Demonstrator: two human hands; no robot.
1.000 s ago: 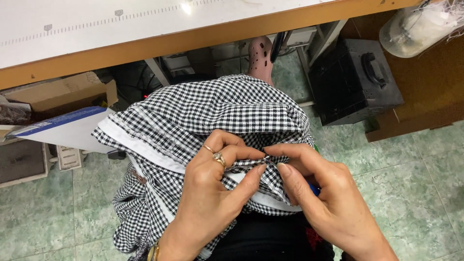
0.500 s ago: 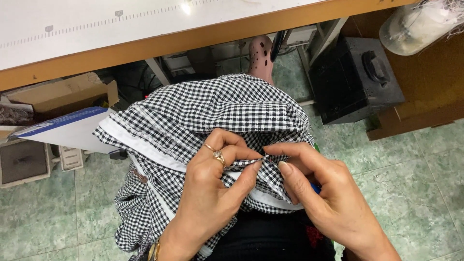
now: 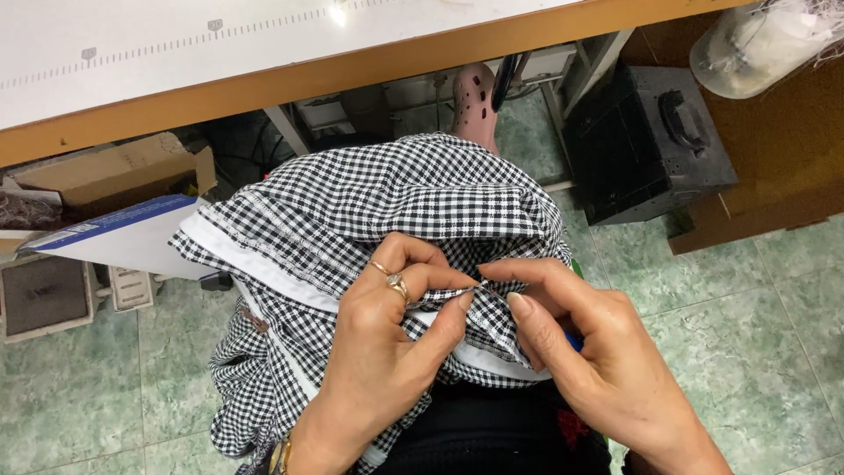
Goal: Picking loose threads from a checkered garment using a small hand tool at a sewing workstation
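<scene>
I see the black-and-white checked garment point(image 3: 387, 198) bunched on my lap below the table edge point(image 3: 352, 66), its white band point(image 3: 264, 273) running from upper left down to lower right. My left hand point(image 3: 387, 352) and right hand point(image 3: 598, 361) both pinch narrowly on one fold at the middle, fingertips nearly touching.

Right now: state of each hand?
Left hand: closed, pinching the checked fabric.
Right hand: closed, pinching the same fabric at the same spot.
</scene>
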